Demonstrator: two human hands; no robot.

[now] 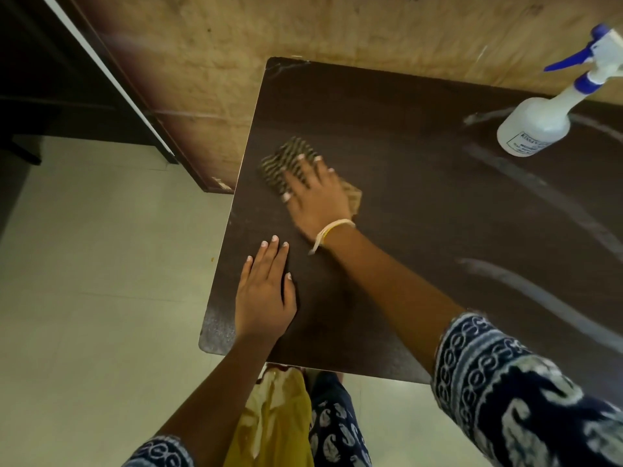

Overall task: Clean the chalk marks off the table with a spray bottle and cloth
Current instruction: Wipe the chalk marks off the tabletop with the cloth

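Note:
A dark brown table fills the middle and right. My right hand presses flat on a striped brown cloth near the table's left edge, fingers spread over it. My left hand lies flat on the table near its front left corner, fingers together, holding nothing. A white spray bottle with a blue trigger stands at the far right of the table. White chalk marks curve across the right part of the tabletop.
A wooden wall panel runs behind the table. Pale floor tiles lie to the left. A dark piece of furniture stands at the far left. Yellow fabric hangs below the table's front edge.

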